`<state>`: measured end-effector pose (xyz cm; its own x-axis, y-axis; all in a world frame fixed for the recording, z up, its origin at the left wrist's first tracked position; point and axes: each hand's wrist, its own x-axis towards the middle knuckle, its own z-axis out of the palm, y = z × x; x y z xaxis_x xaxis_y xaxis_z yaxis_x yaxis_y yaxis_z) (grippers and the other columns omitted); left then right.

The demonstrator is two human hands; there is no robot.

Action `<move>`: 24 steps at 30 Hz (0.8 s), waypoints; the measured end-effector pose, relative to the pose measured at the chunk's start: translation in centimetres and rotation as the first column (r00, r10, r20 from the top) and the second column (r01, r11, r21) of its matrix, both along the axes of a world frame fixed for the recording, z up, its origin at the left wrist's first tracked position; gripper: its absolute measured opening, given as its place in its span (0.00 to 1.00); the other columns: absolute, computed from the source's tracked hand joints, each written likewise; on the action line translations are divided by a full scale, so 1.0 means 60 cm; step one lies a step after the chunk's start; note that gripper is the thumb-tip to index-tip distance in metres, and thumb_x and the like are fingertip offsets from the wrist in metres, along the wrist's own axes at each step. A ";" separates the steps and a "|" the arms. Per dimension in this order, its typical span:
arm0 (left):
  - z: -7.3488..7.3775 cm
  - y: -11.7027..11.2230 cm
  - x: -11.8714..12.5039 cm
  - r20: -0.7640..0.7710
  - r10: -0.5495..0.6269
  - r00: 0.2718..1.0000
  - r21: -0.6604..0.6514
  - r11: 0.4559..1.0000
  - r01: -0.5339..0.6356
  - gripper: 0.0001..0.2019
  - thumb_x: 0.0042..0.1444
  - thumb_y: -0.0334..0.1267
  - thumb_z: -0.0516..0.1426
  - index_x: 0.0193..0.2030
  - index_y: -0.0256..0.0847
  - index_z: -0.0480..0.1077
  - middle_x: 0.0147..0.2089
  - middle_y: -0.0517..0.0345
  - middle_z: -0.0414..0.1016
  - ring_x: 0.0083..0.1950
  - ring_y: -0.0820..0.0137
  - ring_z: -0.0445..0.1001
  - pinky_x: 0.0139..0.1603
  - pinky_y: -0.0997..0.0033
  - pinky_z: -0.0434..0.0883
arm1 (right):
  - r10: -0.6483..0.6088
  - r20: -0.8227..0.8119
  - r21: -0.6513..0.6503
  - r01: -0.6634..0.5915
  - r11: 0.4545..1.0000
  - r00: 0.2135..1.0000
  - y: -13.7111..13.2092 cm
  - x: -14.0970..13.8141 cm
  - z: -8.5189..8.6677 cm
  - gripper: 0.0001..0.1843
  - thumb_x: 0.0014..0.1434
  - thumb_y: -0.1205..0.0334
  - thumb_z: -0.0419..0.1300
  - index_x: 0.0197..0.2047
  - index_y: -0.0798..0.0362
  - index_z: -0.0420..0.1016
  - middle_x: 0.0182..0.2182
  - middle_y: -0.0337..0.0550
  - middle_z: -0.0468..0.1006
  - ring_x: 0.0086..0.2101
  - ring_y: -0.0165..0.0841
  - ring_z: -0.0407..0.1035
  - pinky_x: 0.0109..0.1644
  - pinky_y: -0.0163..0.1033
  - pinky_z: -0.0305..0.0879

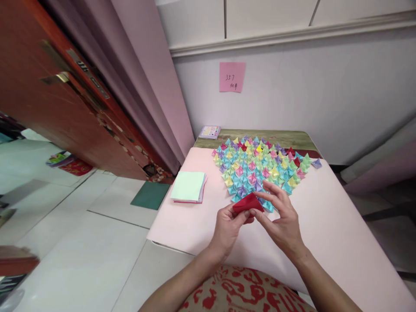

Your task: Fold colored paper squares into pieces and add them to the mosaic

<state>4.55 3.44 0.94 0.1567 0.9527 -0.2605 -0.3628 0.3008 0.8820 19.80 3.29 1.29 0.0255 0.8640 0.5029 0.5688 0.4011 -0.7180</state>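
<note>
A folded piece of red paper is held above the near side of the table, between both hands. My left hand grips its left part, thumb in front and fingers behind. My right hand pinches its lower right edge with the thumb, while the other fingers reach behind and above it, partly spread. Just beyond the hands lies a dense group of folded paper pieces in blue, yellow, pink, green, purple and red. To the left sits a stack of square paper sheets, pale green on top.
The table has a pink cover. A small printed packet lies at its back left corner. One purple folded piece sits apart on the right. A pink note is on the wall; a wooden door stands left.
</note>
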 end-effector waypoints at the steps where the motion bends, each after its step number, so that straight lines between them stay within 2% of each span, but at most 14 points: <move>1: 0.001 0.000 0.000 0.000 -0.009 1.000 0.004 1.000 0.009 0.17 0.49 0.42 0.68 0.44 0.35 0.80 0.42 0.48 0.82 0.43 0.62 0.79 0.48 0.62 0.77 | -0.001 -0.003 0.002 0.001 1.000 1.000 0.000 -0.001 0.000 0.17 0.59 0.58 0.63 0.53 0.43 0.74 0.59 0.49 0.67 0.57 0.47 0.65 0.59 0.57 0.65; 6: 0.005 -0.001 -0.002 0.080 -0.011 0.997 -0.037 0.999 0.014 0.16 0.49 0.42 0.67 0.43 0.36 0.80 0.44 0.48 0.82 0.42 0.63 0.79 0.48 0.61 0.76 | 0.004 -0.026 0.083 -0.002 0.997 1.000 -0.001 -0.003 0.001 0.07 0.60 0.63 0.62 0.42 0.44 0.78 0.57 0.47 0.70 0.56 0.47 0.67 0.57 0.56 0.67; 9: 0.010 -0.001 -0.001 0.172 0.010 0.985 -0.065 0.998 0.002 0.13 0.50 0.41 0.66 0.40 0.36 0.80 0.42 0.48 0.82 0.43 0.63 0.79 0.49 0.61 0.75 | 0.017 0.075 0.201 -0.032 0.979 0.997 -0.006 -0.003 0.000 0.09 0.58 0.68 0.62 0.40 0.44 0.79 0.57 0.46 0.71 0.55 0.46 0.68 0.57 0.56 0.68; 14: 0.019 0.000 -0.003 0.275 0.010 0.961 -0.097 0.995 0.018 0.11 0.53 0.39 0.63 0.41 0.37 0.79 0.43 0.49 0.82 0.46 0.62 0.78 0.50 0.64 0.73 | -0.023 0.300 0.374 -0.096 0.922 0.954 -0.013 -0.003 -0.012 0.17 0.53 0.73 0.65 0.41 0.40 0.78 0.57 0.41 0.71 0.53 0.44 0.71 0.61 0.61 0.62; 17: 0.021 -0.001 -0.006 0.325 0.022 0.946 -0.100 0.995 0.011 0.13 0.55 0.41 0.61 0.43 0.36 0.79 0.44 0.47 0.81 0.47 0.62 0.78 0.49 0.65 0.72 | -0.050 0.388 0.387 -0.114 0.915 0.920 -0.015 -0.002 -0.020 0.17 0.53 0.70 0.66 0.43 0.39 0.77 0.59 0.40 0.70 0.53 0.44 0.71 0.62 0.61 0.61; 21: 0.024 -0.004 -0.008 0.370 0.041 0.928 -0.098 0.995 -0.005 0.20 0.58 0.51 0.58 0.46 0.35 0.78 0.46 0.45 0.81 0.48 0.62 0.77 0.51 0.64 0.72 | -0.044 0.419 0.382 -0.133 0.914 0.907 -0.017 0.000 -0.026 0.18 0.54 0.68 0.66 0.46 0.37 0.76 0.61 0.39 0.68 0.54 0.44 0.70 0.62 0.61 0.60; 24: 0.024 -0.006 -0.006 0.271 0.032 0.962 -0.046 0.999 -0.020 0.17 0.54 0.46 0.64 0.44 0.35 0.78 0.43 0.47 0.81 0.45 0.63 0.78 0.50 0.65 0.73 | 0.017 0.385 0.364 -0.169 0.916 0.923 -0.019 -0.001 -0.025 0.17 0.54 0.65 0.67 0.46 0.39 0.76 0.61 0.41 0.68 0.55 0.46 0.69 0.63 0.62 0.58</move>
